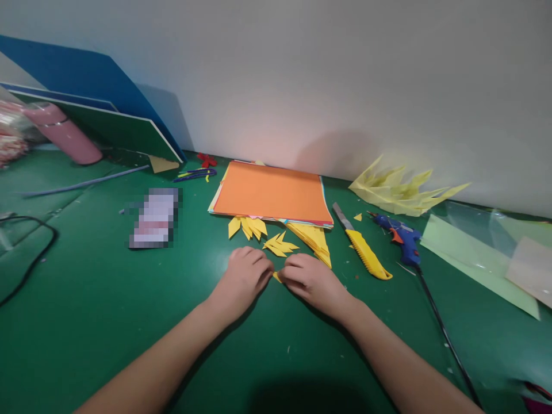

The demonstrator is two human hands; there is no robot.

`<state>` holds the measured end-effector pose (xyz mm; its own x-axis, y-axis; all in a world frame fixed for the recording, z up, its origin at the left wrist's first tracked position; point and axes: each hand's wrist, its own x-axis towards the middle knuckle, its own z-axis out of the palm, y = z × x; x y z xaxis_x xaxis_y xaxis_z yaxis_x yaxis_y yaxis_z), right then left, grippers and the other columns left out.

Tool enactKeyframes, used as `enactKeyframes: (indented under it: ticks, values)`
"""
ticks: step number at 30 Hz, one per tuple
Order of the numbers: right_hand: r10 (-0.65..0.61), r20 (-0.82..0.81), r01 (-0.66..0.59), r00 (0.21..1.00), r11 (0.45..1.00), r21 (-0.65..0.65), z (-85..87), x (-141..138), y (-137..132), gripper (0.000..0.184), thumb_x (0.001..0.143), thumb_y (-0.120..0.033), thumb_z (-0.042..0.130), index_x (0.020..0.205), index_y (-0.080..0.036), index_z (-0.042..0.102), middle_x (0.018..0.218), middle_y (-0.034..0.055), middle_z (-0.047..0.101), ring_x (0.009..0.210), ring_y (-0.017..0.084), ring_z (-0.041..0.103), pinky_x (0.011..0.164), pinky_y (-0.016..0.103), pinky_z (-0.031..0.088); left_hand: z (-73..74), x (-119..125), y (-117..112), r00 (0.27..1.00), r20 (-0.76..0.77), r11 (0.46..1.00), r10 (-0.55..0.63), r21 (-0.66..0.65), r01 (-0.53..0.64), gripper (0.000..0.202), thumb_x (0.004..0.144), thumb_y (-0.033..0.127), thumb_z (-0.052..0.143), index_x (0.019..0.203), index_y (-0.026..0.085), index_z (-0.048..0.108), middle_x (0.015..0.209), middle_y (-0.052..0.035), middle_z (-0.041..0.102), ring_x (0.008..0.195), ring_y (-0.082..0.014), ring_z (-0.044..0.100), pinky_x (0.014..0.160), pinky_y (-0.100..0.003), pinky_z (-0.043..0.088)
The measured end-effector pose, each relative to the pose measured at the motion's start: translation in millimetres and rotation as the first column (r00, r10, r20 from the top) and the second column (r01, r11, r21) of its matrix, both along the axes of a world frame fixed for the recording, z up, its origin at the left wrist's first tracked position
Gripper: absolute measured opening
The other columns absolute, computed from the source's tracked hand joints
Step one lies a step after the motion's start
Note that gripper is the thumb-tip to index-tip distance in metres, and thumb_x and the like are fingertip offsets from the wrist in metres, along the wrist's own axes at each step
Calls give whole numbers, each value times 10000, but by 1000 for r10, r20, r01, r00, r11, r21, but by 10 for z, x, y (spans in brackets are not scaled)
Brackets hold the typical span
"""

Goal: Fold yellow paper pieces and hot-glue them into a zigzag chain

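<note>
My left hand [246, 275] and my right hand [311, 280] meet knuckle to knuckle on the green mat, fingers curled. Both pinch a small yellow paper piece [276, 277], of which only a tip shows between them. Just beyond my hands lie folded yellow paper petals [280, 244], a second cluster of petals [248, 226] and a stack of yellow pointed strips [314, 238]. Behind those rests a pile of coloured paper sheets with an orange sheet [271, 191] on top.
A yellow utility knife [364, 250] and a blue glue gun [401, 236] with a black cord lie to the right. Pale yellow paper offcuts [399, 192] and light green sheets [474, 256] sit far right. Blue and green boards [99, 123] and a pink bottle [64, 133] are back left.
</note>
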<state>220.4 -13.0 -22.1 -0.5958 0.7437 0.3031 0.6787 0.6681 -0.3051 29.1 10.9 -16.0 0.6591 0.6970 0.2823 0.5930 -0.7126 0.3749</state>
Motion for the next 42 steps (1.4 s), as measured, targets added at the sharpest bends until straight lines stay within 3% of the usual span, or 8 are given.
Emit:
enactKeyframes:
  ticks: [10,23,32,42]
  values:
    - [27,-15,-27,1000,1000,2,-13,32,20,221,891,-114,476,711,-180,586,691,13,520,677,155,432,605,249,324,12,28,-8,996,-87,998,-8,60,13,194,932,194,465,809,157,610,803,-37,605,791,-193,495,722,-325,349]
    - [-67,27,68,997,996,-55,53,-8,-33,174,888,-129,495,760,-175,602,728,29,554,711,164,479,634,258,359,106,-84,28,986,-120,977,-118,165,137,139,899,207,559,825,213,675,764,9,648,783,-169,504,750,-335,287]
    - [-125,-11,125,992,991,-47,91,-59,-107,140,815,-120,478,722,-179,565,737,44,528,720,179,467,644,284,371,112,-25,-108,989,-131,962,-63,257,95,200,891,177,503,781,170,670,755,-26,636,773,-190,500,753,-359,295]
    - [-105,-5,105,994,994,-27,98,24,-90,164,785,-100,466,669,-192,538,708,40,526,696,185,465,628,293,378,118,-24,-89,996,-83,979,-42,194,58,239,891,171,485,740,193,669,724,-16,631,764,-184,509,760,-364,300]
